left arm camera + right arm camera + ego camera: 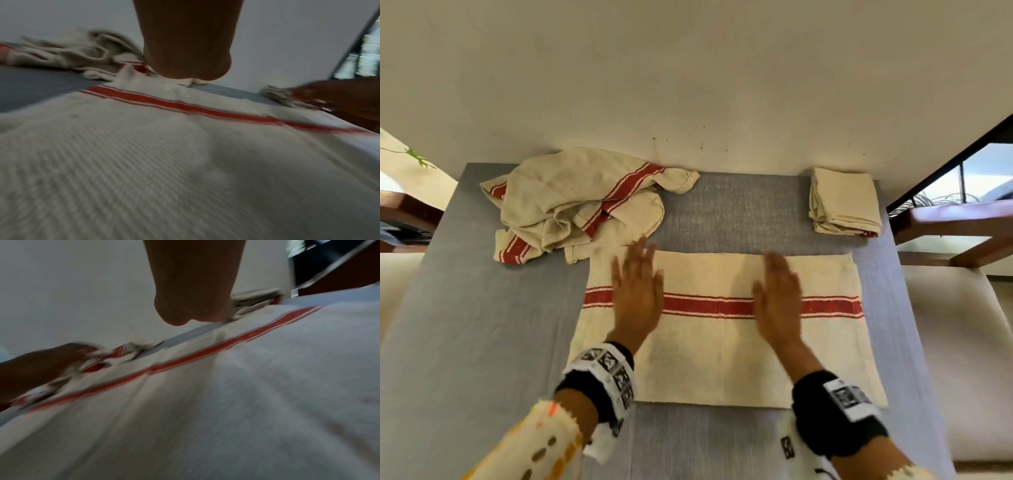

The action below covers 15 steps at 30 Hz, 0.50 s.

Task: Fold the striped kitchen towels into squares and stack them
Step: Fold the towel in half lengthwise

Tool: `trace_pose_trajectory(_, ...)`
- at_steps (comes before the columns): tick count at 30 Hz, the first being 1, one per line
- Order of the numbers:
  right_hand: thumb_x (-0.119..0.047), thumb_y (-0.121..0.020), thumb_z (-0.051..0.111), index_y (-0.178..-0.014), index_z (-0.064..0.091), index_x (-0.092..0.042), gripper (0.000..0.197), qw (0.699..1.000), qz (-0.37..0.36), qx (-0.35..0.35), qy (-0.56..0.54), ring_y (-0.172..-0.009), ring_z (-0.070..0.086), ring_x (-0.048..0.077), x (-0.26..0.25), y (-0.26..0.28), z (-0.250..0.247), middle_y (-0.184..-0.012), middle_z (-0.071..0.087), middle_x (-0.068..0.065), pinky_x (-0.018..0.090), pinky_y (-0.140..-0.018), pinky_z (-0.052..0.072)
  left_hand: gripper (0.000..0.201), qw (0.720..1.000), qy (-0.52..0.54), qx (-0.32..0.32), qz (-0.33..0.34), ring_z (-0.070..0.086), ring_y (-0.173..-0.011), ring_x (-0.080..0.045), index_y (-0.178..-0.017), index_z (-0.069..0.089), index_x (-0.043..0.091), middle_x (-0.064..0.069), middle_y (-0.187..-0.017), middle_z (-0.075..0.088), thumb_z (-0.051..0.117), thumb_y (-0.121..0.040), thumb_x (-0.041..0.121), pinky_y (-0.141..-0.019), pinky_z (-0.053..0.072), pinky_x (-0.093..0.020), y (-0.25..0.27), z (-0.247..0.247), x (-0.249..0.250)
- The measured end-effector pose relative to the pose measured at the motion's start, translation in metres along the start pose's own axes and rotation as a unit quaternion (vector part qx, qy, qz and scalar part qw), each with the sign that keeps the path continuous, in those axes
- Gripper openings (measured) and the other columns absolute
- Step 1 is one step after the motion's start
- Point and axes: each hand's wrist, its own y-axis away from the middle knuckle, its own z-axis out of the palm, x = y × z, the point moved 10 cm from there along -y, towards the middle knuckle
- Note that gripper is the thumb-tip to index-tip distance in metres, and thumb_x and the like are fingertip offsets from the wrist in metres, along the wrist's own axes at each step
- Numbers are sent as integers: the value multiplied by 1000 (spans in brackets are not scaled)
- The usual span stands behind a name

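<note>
Towels first: the one being worked on (722, 329) lies flat in the middle of the grey worktop (469, 308), right in front of the person, with its red stripe (709, 306) running side to side across it. It looks wider than it is deep, so I'd guess it has at least one fold in it already, but it's not a square yet.

Both hands are flat on it. The left hand (637, 297) sits palm down on the left part, fingers spread and straight, crossing the stripe. The right hand (780, 297) does the same further right. Neither has a grip on anything, both are just released and pressing the cloth, which looks like smoothing to me. The wrist views are blurry and only show the weave and the stripe up close, so no extra help there.

Progress so far, as far as I can judge:
- Done: a neat folded stack (844, 202) sits at the far right corner against the wall (688, 85). I can't tell how many towels are in it.
- In hand: the flat one, which probably needs another fold or two before it goes on the stack.
- Left: a crumpled heap (578, 202) at the far left, just touching the flat towel's far left corner. Could be two towels, hard to say.

So roughly midway, I reckon.
</note>
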Motion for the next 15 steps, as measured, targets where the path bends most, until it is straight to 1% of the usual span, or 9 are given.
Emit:
trace_pose_trajectory(1, -43, -92, 7, -147, 6, -14, 62, 996, -50, -69, 24, -144, 0, 19, -21, 10, 30, -156, 4, 4, 39, -117, 0, 53, 999, 1, -47, 26, 10, -141, -19, -143, 21, 16, -7, -153, 17, 12, -95, 37, -115, -4, -38, 10, 18, 15)
trace_pose_trajectory(2, -49, -89, 0, -146, -2, -19, 65, 988, -82, -120, 43, -143, -10, 15, -34, 19, 54, -155, -7, -1, 38, -117, -5, 54, 996, -7, -85, 37, 5, -142, -17, -145, 14, 18, -5, -154, 12, 11, -95, 39, -115, -7, -36, 20, 34, 23)
trace_pose_trajectory(3, -51, -88, 0, -145, -6, -21, 65, 982, -102, -147, 62, -142, -15, 12, -40, 25, 71, -153, -12, -4, 38, -117, -7, 55, 993, -18, -109, 36, 3, -142, -15, -145, 11, 20, -3, -154, 9, 12, -95, 40, -114, -7, -36, 28, 47, 25)
trace_pose_trajectory(4, -49, -89, 5, -145, -5, -23, 62, 978, -118, -152, 87, -142, -14, 11, -41, 27, 80, -153, -10, -5, 37, -116, -7, 55, 992, -30, -122, 27, 3, -142, -15, -146, 10, 22, -2, -154, 8, 14, -94, 40, -114, -6, -36, 34, 54, 20)
trace_pose_trajectory(6, -47, -93, 12, -147, 4, -25, 58, 974, -126, -128, 134, -142, -6, 13, -28, 22, 76, -155, 0, -3, 36, -114, -5, 56, 991, -50, -126, 7, 1, -142, -13, -146, 11, 28, 2, -155, 5, 17, -93, 43, -115, -3, -38, 38, 59, 1)
trace_pose_trajectory(7, -47, -94, 11, -147, 5, -25, 58, 975, -113, -121, 146, -142, -4, 13, -13, 18, 69, -156, 2, -3, 36, -114, -4, 56, 991, -53, -125, -5, 0, -143, -12, -146, 10, 30, 4, -155, 3, 16, -92, 44, -115, -2, -39, 37, 57, -10)
trace_pose_trajectory(10, -49, -90, 6, -147, -2, -26, 61, 985, -31, -92, 144, -143, -11, 12, 49, 9, 32, -155, -9, -4, 36, -116, -1, 58, 991, -45, -106, -62, -1, -143, -13, -146, 9, 30, 3, -156, 3, 12, -91, 48, -116, -2, -41, 33, 42, -47)
trace_pose_trajectory(13, -57, -84, -3, -145, -7, -23, 70, 988, 24, -84, 124, -142, -13, 12, 90, 4, 2, -154, -13, -4, 38, -118, -2, 63, 987, -59, -96, -112, -1, -143, -16, -146, 5, 23, -3, -156, 3, 6, -89, 49, -115, -7, -41, 33, 30, -75)
trace_pose_trajectory(15, -59, -82, 0, -144, -8, -21, 73, 992, 60, -69, 86, -142, -11, 13, 98, 8, -9, -154, -11, -2, 40, -118, -1, 63, 986, -60, -87, -126, -2, -143, -18, -145, 2, 17, -7, -156, 2, 5, -89, 47, -114, -12, -39, 35, 23, -74)
